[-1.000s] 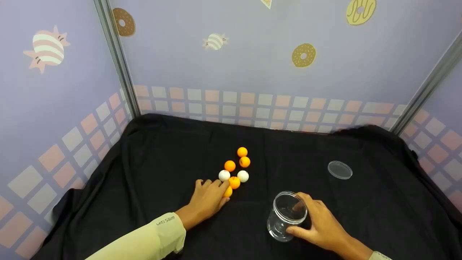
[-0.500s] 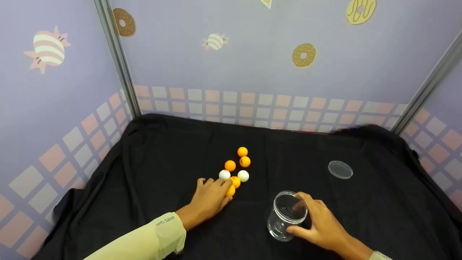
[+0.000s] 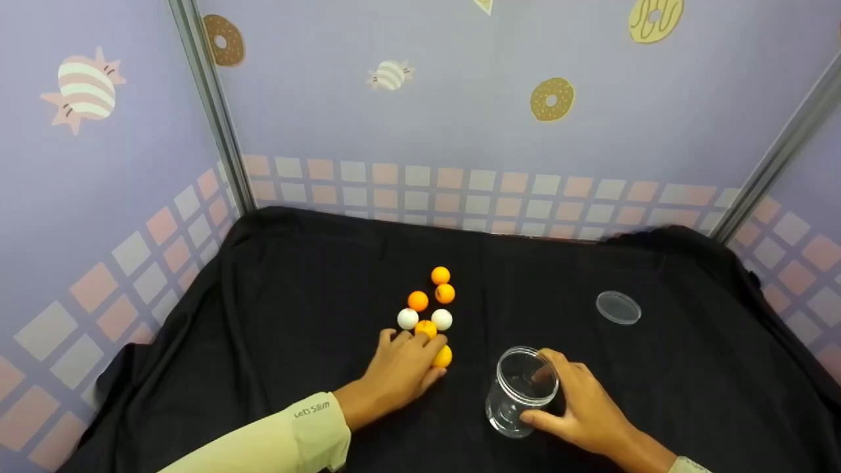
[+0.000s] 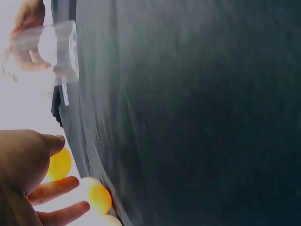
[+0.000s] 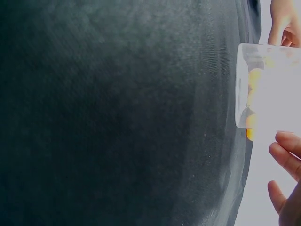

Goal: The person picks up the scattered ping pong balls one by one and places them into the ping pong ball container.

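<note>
My left hand (image 3: 402, 369) pinches an orange ping-pong ball (image 3: 443, 356) between thumb and forefinger. The left wrist view shows this ball (image 4: 60, 165) between thumb and forefinger, the other fingers spread past it. Just beyond the hand lies a loose group of ping-pong balls, with another orange ball (image 3: 426, 329) right at the fingertips and white balls (image 3: 408, 319) among them. My right hand (image 3: 585, 408) grips a clear, lidless jar (image 3: 500, 402) from its right side, thumb in front and fingers behind. The jar stands upright with nothing inside.
A round clear lid (image 3: 619, 308) lies flat at the right, beyond the jar. Black cloth (image 3: 315, 276) with folds at its sides covers the table. Patterned panels (image 3: 460, 118) stand at the back and on both sides.
My left hand has moved right, bringing the nearest orange ball away from the group toward the jar. The right hand and jar have stayed in place.
</note>
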A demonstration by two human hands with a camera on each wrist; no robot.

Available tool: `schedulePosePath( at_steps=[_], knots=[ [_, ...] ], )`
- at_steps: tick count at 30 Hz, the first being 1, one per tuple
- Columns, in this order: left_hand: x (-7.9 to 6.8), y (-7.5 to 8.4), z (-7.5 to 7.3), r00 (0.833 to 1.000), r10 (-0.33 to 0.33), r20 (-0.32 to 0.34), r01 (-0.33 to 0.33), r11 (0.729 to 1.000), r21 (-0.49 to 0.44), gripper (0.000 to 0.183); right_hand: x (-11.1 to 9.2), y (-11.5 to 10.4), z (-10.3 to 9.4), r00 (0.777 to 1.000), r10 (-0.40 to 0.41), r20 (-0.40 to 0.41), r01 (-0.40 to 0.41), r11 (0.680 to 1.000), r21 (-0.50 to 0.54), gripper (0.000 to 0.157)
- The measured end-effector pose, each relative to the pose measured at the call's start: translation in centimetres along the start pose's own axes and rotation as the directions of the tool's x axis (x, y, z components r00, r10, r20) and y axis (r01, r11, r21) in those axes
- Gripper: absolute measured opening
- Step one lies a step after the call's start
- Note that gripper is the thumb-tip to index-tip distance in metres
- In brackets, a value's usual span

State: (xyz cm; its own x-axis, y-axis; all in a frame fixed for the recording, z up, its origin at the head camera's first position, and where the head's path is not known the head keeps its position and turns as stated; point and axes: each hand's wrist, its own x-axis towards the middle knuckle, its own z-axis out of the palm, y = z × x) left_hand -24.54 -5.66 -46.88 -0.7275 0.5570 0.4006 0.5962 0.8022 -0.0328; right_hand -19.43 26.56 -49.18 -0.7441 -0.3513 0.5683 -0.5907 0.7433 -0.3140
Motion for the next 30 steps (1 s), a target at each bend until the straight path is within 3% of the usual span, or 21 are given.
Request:
schedulePosePath(
  at_steps=[7,19,26,30],
  knots=[
    [0.2,1.8,-1.0,0.999,0.036,-0.020,-0.037,0.998,-0.048,0.040,0.1,-0.1,0.0,1.000,-0.021,-0.015,0.021,1.000,-0.008,0.091],
    [1.6,4.4,-4.2,0.987,0.058,-0.148,-0.075,0.991,-0.113,0.043,0.2,0.1,0.0,1.000,-0.021,0.008,0.021,1.000,0.002,0.089],
    [2.3,5.4,-5.0,0.977,0.074,-0.199,-0.104,0.984,-0.145,0.044,0.3,0.2,-0.1,0.999,-0.052,0.006,0.052,0.999,0.012,0.089],
    [2.9,6.2,-5.3,0.977,0.088,-0.196,-0.118,0.982,-0.150,0.044,0.3,0.2,0.0,0.998,-0.060,-0.012,0.061,0.998,0.012,0.088]
  ],
)
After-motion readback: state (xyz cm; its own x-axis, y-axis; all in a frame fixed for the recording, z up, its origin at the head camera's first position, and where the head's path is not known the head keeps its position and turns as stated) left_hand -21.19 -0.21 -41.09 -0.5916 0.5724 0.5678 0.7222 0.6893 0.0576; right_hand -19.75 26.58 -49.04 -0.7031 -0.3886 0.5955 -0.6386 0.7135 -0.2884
